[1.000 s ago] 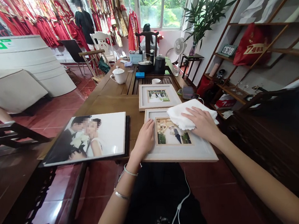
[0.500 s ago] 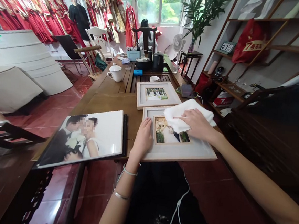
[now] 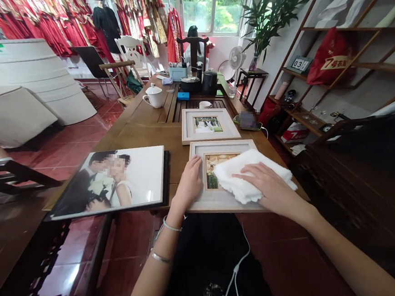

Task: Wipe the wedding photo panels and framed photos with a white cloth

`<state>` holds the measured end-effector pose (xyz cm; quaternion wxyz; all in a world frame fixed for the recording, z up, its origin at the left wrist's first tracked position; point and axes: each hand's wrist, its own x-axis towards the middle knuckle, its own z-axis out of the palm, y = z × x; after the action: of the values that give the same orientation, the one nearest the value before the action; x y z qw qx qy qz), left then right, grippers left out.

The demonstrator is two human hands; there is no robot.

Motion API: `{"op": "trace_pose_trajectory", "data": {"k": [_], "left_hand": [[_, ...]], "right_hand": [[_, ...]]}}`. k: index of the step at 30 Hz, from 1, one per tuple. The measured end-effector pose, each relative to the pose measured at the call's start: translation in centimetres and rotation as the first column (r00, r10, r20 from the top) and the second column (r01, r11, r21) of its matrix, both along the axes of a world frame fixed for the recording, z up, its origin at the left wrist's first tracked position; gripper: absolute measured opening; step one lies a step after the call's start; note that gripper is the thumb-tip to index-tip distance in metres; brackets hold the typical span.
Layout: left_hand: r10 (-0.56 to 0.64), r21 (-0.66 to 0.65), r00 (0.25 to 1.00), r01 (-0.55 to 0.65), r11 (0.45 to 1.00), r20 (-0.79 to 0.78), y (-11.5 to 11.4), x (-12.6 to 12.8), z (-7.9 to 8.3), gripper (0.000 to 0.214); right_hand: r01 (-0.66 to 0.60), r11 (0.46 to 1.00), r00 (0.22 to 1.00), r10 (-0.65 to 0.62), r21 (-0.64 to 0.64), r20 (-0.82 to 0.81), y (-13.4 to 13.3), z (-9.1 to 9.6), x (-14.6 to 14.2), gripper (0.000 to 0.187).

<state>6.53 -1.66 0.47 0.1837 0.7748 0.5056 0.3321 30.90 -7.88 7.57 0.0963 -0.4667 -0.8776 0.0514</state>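
Observation:
A light wooden picture frame (image 3: 193,204) with a wide pale mat lies at the table's near edge. My left hand (image 3: 190,181) grips its left side, fingers together over the border. My right hand (image 3: 266,185) holds a folded white cloth (image 3: 238,174) down on the glass, fingers bent over it. The cloth hides much of the framed photo (image 3: 211,167) and the frame's right part. Just behind lies a second picture frame (image 3: 187,128) with an outdoor photo. To the left, a large photo print (image 3: 144,175) of a couple rests on a dark backing.
A white lidded cup (image 3: 154,96), a small white cup (image 3: 205,105), a blue box (image 3: 183,96) and a phone (image 3: 249,121) with a cable stand farther back on the wooden table (image 3: 133,136). Shelves (image 3: 309,118) rise at right; two people are in the background.
My right hand and the cloth have moved toward me and slightly right across the glass, covering more of the photo's lower right. My left hand stays on the frame's left side.

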Motion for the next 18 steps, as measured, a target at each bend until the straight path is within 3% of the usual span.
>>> {"op": "trace_pose_trajectory", "data": {"k": [3,10,14,18], "left_hand": [[-0.006,0.009,1.000,0.006,1.000,0.022,0.0,0.0,-0.1,0.058],[0.001,0.009,1.000,-0.001,1.000,0.010,-0.1,0.1,0.1,0.059],[0.002,0.008,1.000,-0.002,1.000,0.007,-0.2,0.2,0.2,0.060],[0.008,0.000,1.000,-0.008,1.000,0.015,-0.2,0.2,0.2,0.060]], "right_hand": [[0.038,0.995,0.999,-0.038,0.096,-0.002,3.6,-1.1,0.3,0.069],[0.177,0.971,0.983,-0.182,0.162,0.016,10.3,-2.0,0.4,0.074],[0.166,0.978,0.982,-0.176,0.126,0.074,10.7,-2.1,0.2,0.074],[0.084,0.994,0.991,-0.090,0.065,0.098,7.8,-1.8,-0.1,0.073]]}}
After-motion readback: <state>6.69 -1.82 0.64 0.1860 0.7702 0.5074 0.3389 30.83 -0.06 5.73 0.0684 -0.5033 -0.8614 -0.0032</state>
